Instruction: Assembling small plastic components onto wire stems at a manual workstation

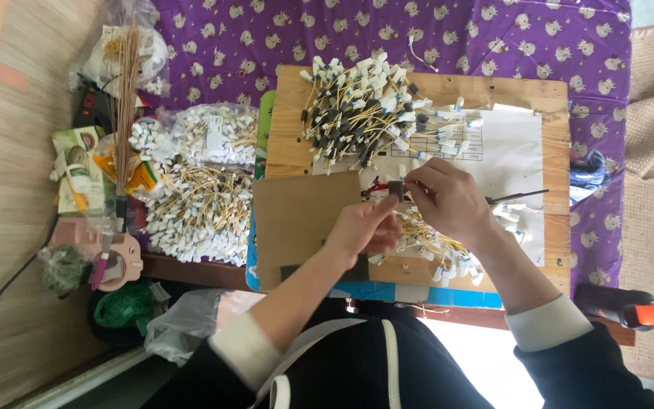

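Observation:
My left hand (361,227) and my right hand (448,201) meet over a wooden board (289,136), both pinching a small dark block with a thin wire (395,189) between the fingertips. A brown cardboard sheet (297,220) lies under my left hand. Behind the hands sits a heap of yellow wires with white plugs and dark blocks (357,113). More such wires (433,246) lie beneath my right wrist. A white printed sheet (505,148) covers the board's right part.
Clear bags of white-plugged yellow wires (202,189) lie left of the board on a purple patterned cloth (493,38). A thin dark tool (520,197) rests on the paper. A black and orange tool (630,307) lies at the right. Packets, a broom and a pink object (111,254) crowd the left.

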